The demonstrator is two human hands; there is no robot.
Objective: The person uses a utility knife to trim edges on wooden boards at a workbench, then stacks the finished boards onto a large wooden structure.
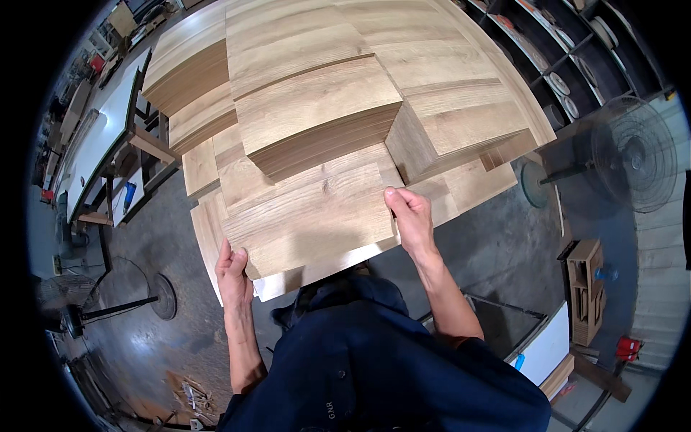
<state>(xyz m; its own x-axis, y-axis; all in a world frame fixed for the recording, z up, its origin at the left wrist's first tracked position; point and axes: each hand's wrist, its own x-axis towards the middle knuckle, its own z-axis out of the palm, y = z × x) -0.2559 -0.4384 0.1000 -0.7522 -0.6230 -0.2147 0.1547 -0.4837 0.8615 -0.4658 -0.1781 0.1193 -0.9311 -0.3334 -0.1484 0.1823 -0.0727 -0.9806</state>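
Between my two hands is a light wood-grain panel (309, 209), its near edge toward my body. My left hand (234, 270) grips its near left corner, thumb on the edge and fingers wrapped round the side. At its right end my right hand (412, 219) is closed, thumb on top and fingers underneath. Just beyond the panel stands a stack of matching boards (324, 108). Another stack (461, 126) sits to the right, with its dark side facing the panel. Below the panel's near edge shows a pale white strip (324, 270); whether it belongs to the panel I cannot tell.
More board stacks (191, 72) stand at the far left. A white-topped workbench (108, 129) is on the left. Standing fans are at left (68, 309) and right (633, 155). Dark shelves (568, 57) with round rolls line the far right. A wooden cabinet (584, 288) stands right.
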